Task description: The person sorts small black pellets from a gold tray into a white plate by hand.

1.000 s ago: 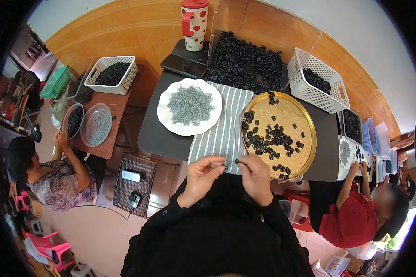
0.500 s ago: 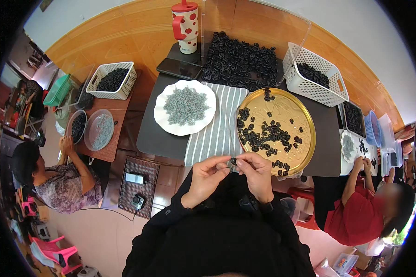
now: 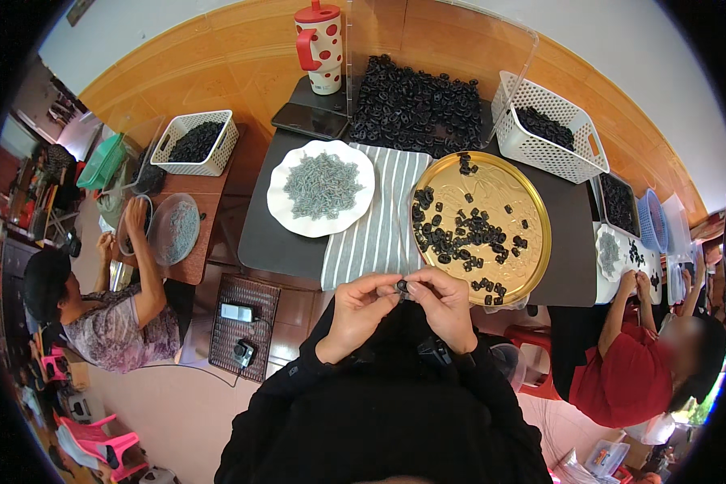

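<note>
Just in front of the table's near edge, my left hand [image 3: 356, 313] and my right hand [image 3: 444, 305] meet fingertip to fingertip. Pinched between them is a small round black plastic piece [image 3: 402, 285], partly covered by the fingers; its finer shape cannot be made out. Both hands are closed on it. Close by on the right lies a gold round tray [image 3: 518, 187] with many small black pieces [image 3: 472, 234] scattered over it. To the left, a white scalloped plate [image 3: 279, 192] holds a heap of small grey screw-like pieces [image 3: 324, 185]. A grey-and-white striped cloth [image 3: 371, 242] lies between plate and tray.
Behind the tray, a clear bin holds a pile of black parts [image 3: 419, 105]. A white basket [image 3: 569, 163], a phone [image 3: 309, 121] and a red-dotted tumbler [image 3: 323, 52] stand around it. Co-workers sit left [image 3: 113, 331] and right [image 3: 621, 379]; a wire rack [image 3: 242, 323] is at my left.
My hands keep their pinch on the black piece, shifting only slightly. The left co-worker's hands have moved apart, one reaching up over a bowl.
</note>
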Demonstrator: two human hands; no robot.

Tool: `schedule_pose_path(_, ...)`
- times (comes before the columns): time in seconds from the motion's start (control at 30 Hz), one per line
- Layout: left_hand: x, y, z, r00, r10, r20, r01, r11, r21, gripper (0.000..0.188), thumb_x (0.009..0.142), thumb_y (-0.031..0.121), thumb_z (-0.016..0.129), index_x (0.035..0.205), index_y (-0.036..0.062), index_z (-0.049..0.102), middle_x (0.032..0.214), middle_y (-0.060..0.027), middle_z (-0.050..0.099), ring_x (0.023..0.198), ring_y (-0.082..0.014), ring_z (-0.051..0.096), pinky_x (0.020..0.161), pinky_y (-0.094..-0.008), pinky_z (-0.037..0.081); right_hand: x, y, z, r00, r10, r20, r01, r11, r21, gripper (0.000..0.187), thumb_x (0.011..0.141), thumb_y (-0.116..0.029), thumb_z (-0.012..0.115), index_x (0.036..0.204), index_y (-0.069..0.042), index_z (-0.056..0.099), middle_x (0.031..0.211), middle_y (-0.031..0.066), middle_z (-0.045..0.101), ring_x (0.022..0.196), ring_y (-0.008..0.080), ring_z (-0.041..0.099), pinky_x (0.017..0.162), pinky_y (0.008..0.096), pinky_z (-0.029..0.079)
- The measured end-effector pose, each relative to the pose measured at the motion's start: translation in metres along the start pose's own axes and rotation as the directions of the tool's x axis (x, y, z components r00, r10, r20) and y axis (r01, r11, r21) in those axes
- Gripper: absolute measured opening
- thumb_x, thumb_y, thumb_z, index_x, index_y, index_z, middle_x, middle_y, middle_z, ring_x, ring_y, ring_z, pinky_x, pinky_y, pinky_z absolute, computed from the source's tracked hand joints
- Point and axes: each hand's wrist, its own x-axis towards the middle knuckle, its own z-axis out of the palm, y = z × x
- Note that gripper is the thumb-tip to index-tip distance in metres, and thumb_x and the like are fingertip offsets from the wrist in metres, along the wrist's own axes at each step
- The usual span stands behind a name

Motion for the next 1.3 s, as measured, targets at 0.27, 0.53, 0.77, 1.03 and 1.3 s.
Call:
schedule_pose_path(0.27, -0.001, -0.001, 0.003, 0.998, -0.019, -0.067, 0.018, 1.000, -0.021, 0.029, 0.080, -0.010, 0.061, 0.106, -0.0002, 0.067, 0.083, -0.0030, 0.063, 0.069, -0.0065, 0.056, 0.057, -0.0186, 0.044, 0.001, -0.002, -0.002, 0.998, -0.034, 0.049, 0.035, 0.999, -0.031, 0.010, 0.087, 0.003, 0.058, 0.095, 0.003, 0.063, 0.081, 0.0037, 0.061, 0.073, 0.0074, 0.055, 0.065, 0.0216, 0.043)
schedule_pose_path(0.53, -0.002, -0.005, 0.004, 0.997, -0.004, -0.074, 0.003, 1.000, -0.008, 0.027, 0.082, -0.009, 0.061, 0.107, -0.0003, 0.066, 0.088, -0.0019, 0.062, 0.071, -0.0053, 0.056, 0.060, -0.0182, 0.045, 0.001, -0.004, 0.000, 0.996, -0.076, 0.037, 0.079, 0.994, -0.074, 0.009, 0.086, 0.004, 0.057, 0.094, 0.003, 0.062, 0.077, 0.0046, 0.059, 0.071, 0.0085, 0.053, 0.063, 0.0222, 0.042)
schedule_pose_path(0.77, -0.002, -0.005, 0.006, 0.997, 0.028, -0.073, -0.029, 0.999, -0.013, 0.026, 0.082, -0.009, 0.061, 0.105, 0.0000, 0.067, 0.087, -0.0041, 0.063, 0.072, -0.0076, 0.058, 0.058, -0.0190, 0.046, 0.004, -0.007, -0.002, 0.962, -0.265, 0.072, 0.274, 0.940, -0.205, 0.010, 0.084, 0.006, 0.057, 0.092, 0.003, 0.062, 0.074, 0.0081, 0.059, 0.066, 0.0146, 0.054, 0.059, 0.0250, 0.042)
schedule_pose_path(1.03, -0.001, -0.006, 0.007, 0.998, 0.001, -0.068, -0.006, 0.997, -0.078, 0.026, 0.082, -0.009, 0.060, 0.106, -0.0009, 0.066, 0.089, -0.0051, 0.064, 0.074, -0.0074, 0.058, 0.060, -0.0195, 0.047, 0.001, -0.003, 0.003, 0.962, -0.273, 0.003, 0.267, 0.939, -0.215, 0.012, 0.082, 0.008, 0.058, 0.092, 0.003, 0.062, 0.074, 0.0109, 0.058, 0.063, 0.0193, 0.056, 0.056, 0.0263, 0.042)
schedule_pose_path(1.3, 0.001, -0.009, 0.005, 0.995, 0.048, -0.093, -0.055, 0.995, -0.079, 0.024, 0.081, -0.010, 0.061, 0.104, -0.0014, 0.066, 0.088, -0.0063, 0.065, 0.073, -0.0096, 0.061, 0.059, -0.0205, 0.049, 0.000, -0.005, 0.008, 0.886, -0.462, 0.037, 0.432, 0.796, -0.424, 0.013, 0.082, 0.009, 0.058, 0.094, 0.004, 0.062, 0.078, 0.0104, 0.059, 0.065, 0.0176, 0.057, 0.057, 0.0253, 0.043)
